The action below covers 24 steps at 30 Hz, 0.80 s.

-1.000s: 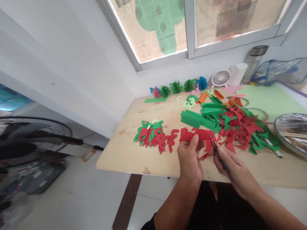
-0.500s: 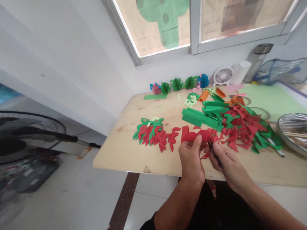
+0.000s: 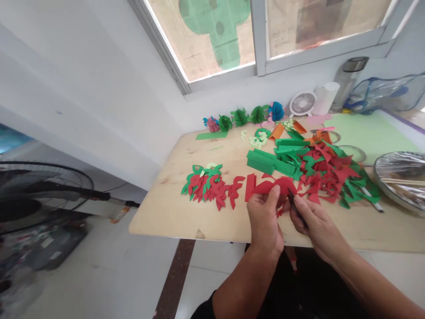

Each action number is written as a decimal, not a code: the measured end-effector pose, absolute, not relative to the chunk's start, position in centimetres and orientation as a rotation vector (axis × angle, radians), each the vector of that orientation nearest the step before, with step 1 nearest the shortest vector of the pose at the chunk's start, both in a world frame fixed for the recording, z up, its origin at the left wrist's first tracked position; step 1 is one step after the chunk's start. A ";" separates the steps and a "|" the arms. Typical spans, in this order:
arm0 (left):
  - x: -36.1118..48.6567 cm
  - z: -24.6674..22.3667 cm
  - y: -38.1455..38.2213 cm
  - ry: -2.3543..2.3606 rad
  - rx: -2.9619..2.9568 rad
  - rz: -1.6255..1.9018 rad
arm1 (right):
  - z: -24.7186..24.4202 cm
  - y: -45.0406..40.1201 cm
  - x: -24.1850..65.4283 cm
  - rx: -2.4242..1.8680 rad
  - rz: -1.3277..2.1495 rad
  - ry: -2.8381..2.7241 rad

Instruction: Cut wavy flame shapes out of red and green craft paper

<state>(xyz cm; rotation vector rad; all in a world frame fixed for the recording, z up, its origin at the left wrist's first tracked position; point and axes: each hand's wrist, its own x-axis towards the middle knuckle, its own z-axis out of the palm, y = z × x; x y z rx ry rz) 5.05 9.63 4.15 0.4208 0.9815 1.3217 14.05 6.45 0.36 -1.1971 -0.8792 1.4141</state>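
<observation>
The left hand point(image 3: 265, 218) pinches red paper point(image 3: 282, 185); the right hand point(image 3: 316, 220) clasps scissors point(image 3: 296, 210). A loose hold could let the cut stray.

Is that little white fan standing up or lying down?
Upright; the white fan rests on its feet, with its round front facing the camera.

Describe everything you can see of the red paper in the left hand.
The red paper looks thin and matte, its upper edge rising in rounded humps. It lies roughly sideways over the near side of the table, pinched in the grip of the left hand, thumb on its near face. Dark scissors in the right hand meet its right end. Fingers hide some of its lower edge.
</observation>
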 end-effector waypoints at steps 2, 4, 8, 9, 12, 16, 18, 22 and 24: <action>5.2 4.2 9.6 0.988 0.432 1.315 | 0.4 6.4 14.2 -1.201 1.410 -0.870; 5.4 4.2 9.5 0.984 0.440 1.313 | 0.4 6.3 14.3 -1.203 1.402 -0.876; 5.5 4.3 9.5 0.980 0.435 1.301 | 0.5 6.1 14.4 -1.200 1.410 -0.861; 5.5 4.3 9.5 0.979 0.434 1.295 | 0.5 6.1 14.4 -1.201 1.408 -0.859; 5.4 4.3 9.4 0.972 0.440 1.289 | 0.6 6.0 14.4 -1.198 1.401 -0.862; 5.3 4.2 9.5 0.967 0.452 1.294 | 0.6 5.9 14.5 -1.184 1.412 -0.857; 5.3 4.2 9.5 0.957 0.454 1.299 | 0.5 5.9 14.5 -1.183 1.419 -0.849; 5.3 4.2 9.5 0.947 0.453 1.297 | 0.5 6.1 14.4 -1.189 1.422 -0.849; 5.3 4.3 9.4 0.966 0.441 1.296 | 0.6 6.1 14.4 -1.195 1.418 -0.865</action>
